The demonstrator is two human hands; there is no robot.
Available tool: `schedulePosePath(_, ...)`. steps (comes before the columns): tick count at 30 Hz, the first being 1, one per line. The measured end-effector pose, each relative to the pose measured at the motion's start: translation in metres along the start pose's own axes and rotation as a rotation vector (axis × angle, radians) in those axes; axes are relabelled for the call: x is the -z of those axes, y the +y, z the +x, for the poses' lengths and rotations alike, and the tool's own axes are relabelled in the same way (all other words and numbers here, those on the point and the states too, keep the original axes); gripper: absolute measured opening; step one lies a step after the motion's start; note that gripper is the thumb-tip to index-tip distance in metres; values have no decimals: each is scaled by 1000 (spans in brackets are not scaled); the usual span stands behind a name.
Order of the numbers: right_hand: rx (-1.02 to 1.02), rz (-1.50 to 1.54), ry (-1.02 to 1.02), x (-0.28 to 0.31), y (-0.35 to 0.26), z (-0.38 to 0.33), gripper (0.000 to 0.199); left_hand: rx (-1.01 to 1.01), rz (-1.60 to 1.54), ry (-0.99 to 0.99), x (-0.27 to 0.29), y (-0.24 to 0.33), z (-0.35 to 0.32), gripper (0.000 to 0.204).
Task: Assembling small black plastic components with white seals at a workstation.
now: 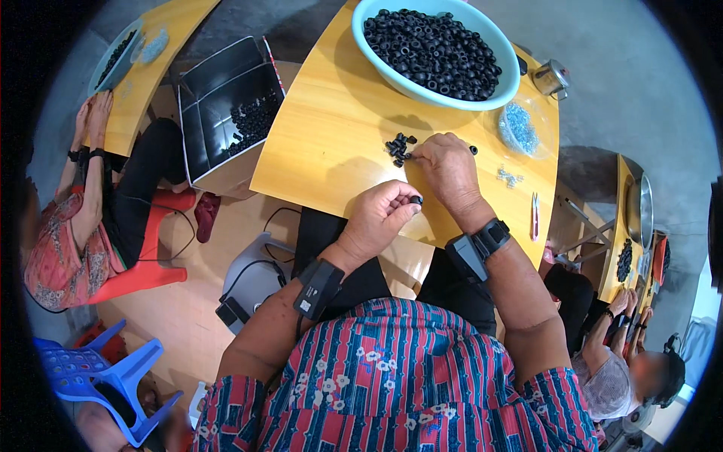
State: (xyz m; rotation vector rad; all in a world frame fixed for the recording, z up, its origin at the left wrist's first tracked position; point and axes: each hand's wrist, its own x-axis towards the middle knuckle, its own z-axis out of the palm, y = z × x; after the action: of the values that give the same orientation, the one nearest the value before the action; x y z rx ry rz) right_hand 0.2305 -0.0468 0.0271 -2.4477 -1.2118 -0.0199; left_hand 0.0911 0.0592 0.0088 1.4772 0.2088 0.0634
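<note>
Between the thumb and fingers of my left hand [380, 216] is a small black ring-shaped piece [416, 200], held just above the table's near edge. My right hand [449, 167] reaches farther in. Its fingertips are pinched together beside a small pile of black pieces [398, 151]; whether anything sits between them is hidden. One loose black piece [473, 150] lies to the right of that hand. Beyond both hands stands a light blue basin [363, 38] heaped with black ring-shaped pieces [433, 56].
On the yellow table [301, 143], a clear tub of bluish bits [520, 128], scattered clear bits [510, 178], pink-handled tweezers or snips [535, 218] and a metal cup [552, 77] lie to the right. A black-lined box [207, 120] stands left. Other people sit at tables on both sides.
</note>
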Motion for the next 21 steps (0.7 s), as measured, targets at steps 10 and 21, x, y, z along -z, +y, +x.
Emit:
schedulePosePath(10, 38, -57, -55, 2, -5, -9, 17, -33, -7, -4, 0, -4, 2, 14)
schedulePosePath(21, -201, 511, 65, 44, -17, -52, 16, 51, -138, -16, 5, -6, -1, 16)
